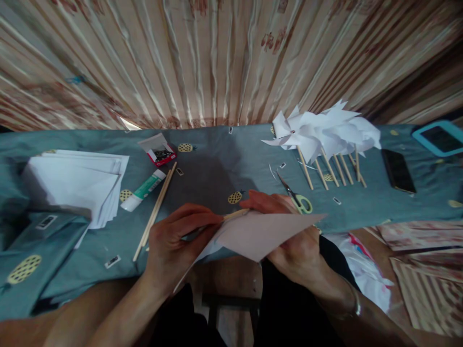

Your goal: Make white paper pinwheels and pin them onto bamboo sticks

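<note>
Between my hands, above the table's front edge, is a white paper pinwheel (256,235) with pointed folds. A light wooden stick (236,214) lies along its far side. My left hand (181,231) pinches the stick's left end, fingers closed beside the paper. My right hand (294,250) is wrapped round the paper and the stick's right end; its thumb and some fingers are hidden behind the paper. Just beyond the right hand lie scissors (298,196) with pale green handles. Finished-looking white pinwheels (321,130) on sticks lie in a row at the back right.
On the left are a stack of white paper sheets (68,180), a glue stick (143,190), loose wooden sticks (155,212) and an open small box (159,150) of dark pins. At right lie a black phone (398,169) and a blue-framed device (441,138). A curtain (202,62) hangs behind.
</note>
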Action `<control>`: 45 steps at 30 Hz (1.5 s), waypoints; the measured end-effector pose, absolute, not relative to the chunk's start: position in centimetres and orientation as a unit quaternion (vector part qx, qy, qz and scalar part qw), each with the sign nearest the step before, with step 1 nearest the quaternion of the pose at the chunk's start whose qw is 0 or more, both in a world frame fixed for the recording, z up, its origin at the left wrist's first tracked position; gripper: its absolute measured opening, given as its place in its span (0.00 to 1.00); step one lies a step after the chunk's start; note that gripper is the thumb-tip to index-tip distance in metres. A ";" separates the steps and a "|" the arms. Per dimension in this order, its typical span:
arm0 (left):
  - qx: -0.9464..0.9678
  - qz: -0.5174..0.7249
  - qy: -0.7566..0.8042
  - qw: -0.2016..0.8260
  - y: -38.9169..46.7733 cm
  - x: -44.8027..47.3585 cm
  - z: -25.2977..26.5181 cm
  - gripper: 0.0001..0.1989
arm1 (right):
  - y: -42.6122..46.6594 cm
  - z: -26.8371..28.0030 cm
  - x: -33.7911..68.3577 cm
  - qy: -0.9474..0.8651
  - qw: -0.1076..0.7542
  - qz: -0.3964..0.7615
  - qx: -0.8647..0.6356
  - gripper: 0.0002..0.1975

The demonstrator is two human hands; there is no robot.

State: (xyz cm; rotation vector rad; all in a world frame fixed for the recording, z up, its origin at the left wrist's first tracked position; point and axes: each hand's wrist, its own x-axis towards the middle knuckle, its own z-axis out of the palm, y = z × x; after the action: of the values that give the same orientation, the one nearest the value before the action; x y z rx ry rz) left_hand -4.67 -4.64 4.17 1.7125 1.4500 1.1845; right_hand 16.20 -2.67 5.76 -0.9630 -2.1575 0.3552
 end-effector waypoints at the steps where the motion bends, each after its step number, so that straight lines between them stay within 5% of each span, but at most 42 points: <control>1: 0.647 0.442 0.548 0.295 -4.6 -4.7 4.2 0.05 | -2.7 5.7 16.2 -0.840 0.366 0.136 -0.376 0.20; 30: 0.622 0.428 0.553 0.351 -4.4 -4.4 3.2 0.05 | -1.9 4.1 15.6 -0.786 0.358 0.223 -0.452 0.10; 45: 0.680 0.322 0.569 0.331 -2.2 -6.6 0.4 0.14 | 3.3 2.2 18.8 -0.663 0.389 0.437 -0.467 0.10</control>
State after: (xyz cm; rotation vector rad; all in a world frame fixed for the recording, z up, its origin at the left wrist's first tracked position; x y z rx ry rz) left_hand -6.58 -2.17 0.37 1.7787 1.4878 0.8405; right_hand 18.77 3.27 2.19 -1.1885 -1.6845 1.1116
